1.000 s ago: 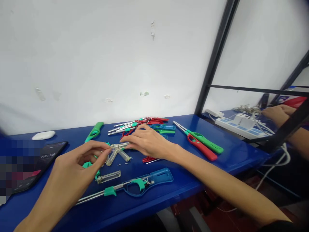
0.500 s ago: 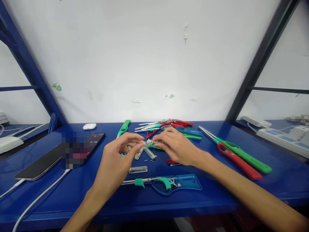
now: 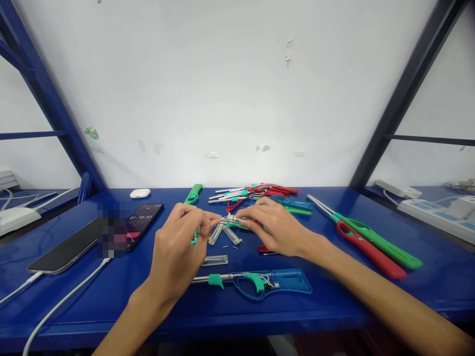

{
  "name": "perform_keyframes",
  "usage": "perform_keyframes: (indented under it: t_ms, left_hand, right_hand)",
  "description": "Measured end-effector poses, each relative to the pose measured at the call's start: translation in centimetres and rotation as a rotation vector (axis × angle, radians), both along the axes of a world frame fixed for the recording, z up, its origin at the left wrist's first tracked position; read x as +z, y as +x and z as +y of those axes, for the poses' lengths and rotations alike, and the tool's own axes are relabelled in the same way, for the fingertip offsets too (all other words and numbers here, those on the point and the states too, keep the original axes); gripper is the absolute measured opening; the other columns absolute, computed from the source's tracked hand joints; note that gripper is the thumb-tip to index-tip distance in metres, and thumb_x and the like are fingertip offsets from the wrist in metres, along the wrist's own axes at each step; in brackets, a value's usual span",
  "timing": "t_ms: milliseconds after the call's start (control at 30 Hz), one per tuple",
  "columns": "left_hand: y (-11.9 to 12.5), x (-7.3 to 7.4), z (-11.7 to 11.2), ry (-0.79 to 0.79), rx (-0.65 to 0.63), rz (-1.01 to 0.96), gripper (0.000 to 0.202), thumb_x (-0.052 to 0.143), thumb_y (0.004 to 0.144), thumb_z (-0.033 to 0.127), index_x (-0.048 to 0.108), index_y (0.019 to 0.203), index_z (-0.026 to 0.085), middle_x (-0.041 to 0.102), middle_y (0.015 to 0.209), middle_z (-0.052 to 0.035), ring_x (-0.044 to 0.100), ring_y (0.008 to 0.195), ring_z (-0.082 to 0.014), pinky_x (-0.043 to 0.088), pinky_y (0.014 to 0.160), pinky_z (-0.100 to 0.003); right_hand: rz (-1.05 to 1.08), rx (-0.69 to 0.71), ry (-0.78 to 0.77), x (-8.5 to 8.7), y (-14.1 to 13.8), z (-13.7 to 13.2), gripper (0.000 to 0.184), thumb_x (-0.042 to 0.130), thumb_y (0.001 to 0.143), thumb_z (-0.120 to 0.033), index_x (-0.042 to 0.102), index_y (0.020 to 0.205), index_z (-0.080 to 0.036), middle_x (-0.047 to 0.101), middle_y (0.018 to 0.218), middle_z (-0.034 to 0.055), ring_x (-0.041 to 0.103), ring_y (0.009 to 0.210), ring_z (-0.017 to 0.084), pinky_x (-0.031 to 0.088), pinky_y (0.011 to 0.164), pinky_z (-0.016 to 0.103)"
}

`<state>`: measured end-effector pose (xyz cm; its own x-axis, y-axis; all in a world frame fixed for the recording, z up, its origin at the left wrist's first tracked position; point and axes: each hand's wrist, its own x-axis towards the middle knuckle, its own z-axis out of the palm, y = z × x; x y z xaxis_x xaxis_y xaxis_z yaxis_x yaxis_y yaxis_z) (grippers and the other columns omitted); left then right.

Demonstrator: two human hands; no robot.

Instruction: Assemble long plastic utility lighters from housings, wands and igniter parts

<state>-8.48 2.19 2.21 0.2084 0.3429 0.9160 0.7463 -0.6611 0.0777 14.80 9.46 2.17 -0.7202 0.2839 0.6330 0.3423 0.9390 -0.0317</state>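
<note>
Over the middle of the table, my right hand [image 3: 276, 225] pinches a small clear-and-white lighter part [image 3: 230, 217], whose far end its fingers hide. My left hand [image 3: 183, 237] is closed, thumb and fingertips pressed together at the left end of that part; any tiny piece between them is too small to make out. Just below lie clear fuel tanks [image 3: 232, 235] and tiny metal pins. Nearer me rests an opened blue gas lighter [image 3: 293, 282] with a teal trigger, its metal tube and wires exposed. Another clear tank [image 3: 217, 260] lies beside my left wrist.
Red lighter halves with metal tubes [image 3: 270, 190] are piled at the back. A red lighter [image 3: 371, 249] and a green lighter [image 3: 386, 244] lie at right. At left are two phones [image 3: 144, 222] with cables and a white earbud case [image 3: 140, 193].
My left hand has turned, its fingers curling in and its fingertips now pinched at the part's end. My right hand stays nearly in place. The view has shifted slightly.
</note>
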Motion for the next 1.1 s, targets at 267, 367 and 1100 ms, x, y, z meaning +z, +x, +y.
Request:
perform_keyframes:
  t_ms: [267,367,1100]
  left_hand:
    - [0.03,-0.34,-0.01,0.084,0.014,0.093,0.045,0.070,0.095,0.002,0.036,0.074,0.023,0.064,0.069,0.0048,0.068,0.083,-0.0172,0.053,0.068,-0.029]
    - [0.05,-0.34,-0.04,0.099,0.016,0.112,0.048,0.070,0.094,0.001,0.034,0.073,0.023,0.063,0.069,0.0052,0.069,0.081,-0.0170,0.053,0.071,-0.031]
    - [0.21,-0.06,-0.28,0.126,0.078,0.167,0.048,0.070,0.095,0.002,0.033,0.072,0.024,0.069,0.073,0.0024,0.062,0.080,-0.0179,0.046,0.062,-0.028]
  right_hand:
    - [0.011,0.008,-0.072,0.33,-0.06,-0.74,0.027,0.046,0.111,-0.026,0.070,0.120,-0.018,0.081,0.110,0.0054,0.065,0.084,0.020,0.049,0.085,0.036]
    - [0.020,0.001,-0.102,0.27,-0.13,-0.88,0.028,0.046,0.111,-0.027,0.070,0.122,-0.018,0.081,0.109,0.0054,0.065,0.084,0.020,0.049,0.083,0.036]
    - [0.043,-0.008,-0.134,0.14,0.04,-1.03,0.032,0.046,0.110,-0.029,0.072,0.124,-0.017,0.081,0.104,0.0071,0.067,0.084,0.020,0.050,0.079,0.035]
